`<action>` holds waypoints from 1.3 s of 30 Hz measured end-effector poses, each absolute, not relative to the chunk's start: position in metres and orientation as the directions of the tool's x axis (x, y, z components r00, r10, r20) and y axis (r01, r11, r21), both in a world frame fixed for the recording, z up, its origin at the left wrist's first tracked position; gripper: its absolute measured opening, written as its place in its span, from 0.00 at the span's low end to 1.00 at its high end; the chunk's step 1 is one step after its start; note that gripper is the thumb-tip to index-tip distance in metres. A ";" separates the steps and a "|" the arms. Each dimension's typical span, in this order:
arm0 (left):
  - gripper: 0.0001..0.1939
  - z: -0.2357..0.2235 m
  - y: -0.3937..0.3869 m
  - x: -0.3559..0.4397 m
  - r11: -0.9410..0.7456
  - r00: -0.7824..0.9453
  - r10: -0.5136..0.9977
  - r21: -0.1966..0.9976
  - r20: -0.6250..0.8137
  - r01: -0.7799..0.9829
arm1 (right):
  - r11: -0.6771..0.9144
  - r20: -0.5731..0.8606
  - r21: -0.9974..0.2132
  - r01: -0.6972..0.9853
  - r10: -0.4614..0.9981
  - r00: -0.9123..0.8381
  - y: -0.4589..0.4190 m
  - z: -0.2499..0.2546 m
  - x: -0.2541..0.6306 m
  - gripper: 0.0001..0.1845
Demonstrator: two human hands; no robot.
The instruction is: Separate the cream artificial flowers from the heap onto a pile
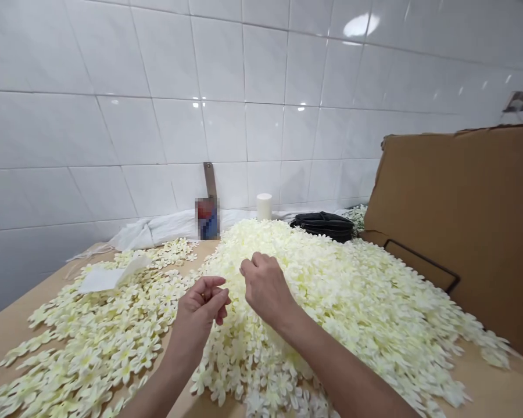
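Curls bare left hand point(201, 305) and right hand point(265, 287), too indistinctly to tell any grasp, above pale-yellow artificial blossoms point(353, 307) heaped between open tan tabletop strip point(206, 249) and brown cardboard point(457, 209).

Your left hand point(206, 302), fingers curled with the thumb near the index finger, is just beside your right hand point(265, 284), both over the large heap of pale yellow-white flowers point(366, 296). To your left, a flatter spread of similar blossoms point(113, 325) lies on the brown table point(9, 337) with a white paper piece point(104, 278) on top. Beyond the heap you have a white cylinder point(264, 207) and a black pouch point(323, 225) near the tiled wall point(218, 128).
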State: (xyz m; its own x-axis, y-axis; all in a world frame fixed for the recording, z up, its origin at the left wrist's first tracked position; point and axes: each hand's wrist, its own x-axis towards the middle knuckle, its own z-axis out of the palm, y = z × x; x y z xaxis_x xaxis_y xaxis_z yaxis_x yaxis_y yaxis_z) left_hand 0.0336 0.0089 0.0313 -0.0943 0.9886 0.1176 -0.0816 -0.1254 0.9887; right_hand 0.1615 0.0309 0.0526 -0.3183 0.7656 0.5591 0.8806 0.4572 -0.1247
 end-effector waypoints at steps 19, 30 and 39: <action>0.03 -0.019 -0.119 0.016 -0.147 0.014 0.972 0.560 0.235 0.815 | 0.452 0.756 0.333 0.828 0.397 -0.521 0.093 0.001 0.222 0.13; 0.07 0.000 -0.075 0.022 -0.224 0.165 0.965 0.307 0.205 0.925 | 0.608 0.771 0.199 0.769 0.388 -0.505 0.069 0.031 0.199 0.18; 0.10 -0.017 -0.064 -0.036 -0.160 0.159 0.927 -0.024 0.339 0.987 | 0.810 0.704 0.155 0.566 0.312 -0.638 0.006 0.040 0.173 0.14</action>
State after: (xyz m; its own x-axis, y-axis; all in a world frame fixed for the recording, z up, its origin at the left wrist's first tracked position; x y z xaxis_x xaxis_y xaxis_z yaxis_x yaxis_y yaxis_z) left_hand -0.0358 -0.0637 -0.0170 0.1586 0.9274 0.3387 0.9868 -0.1598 -0.0243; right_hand 0.1732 0.0057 0.0404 -0.6383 0.3120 0.7037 0.5663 0.8095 0.1548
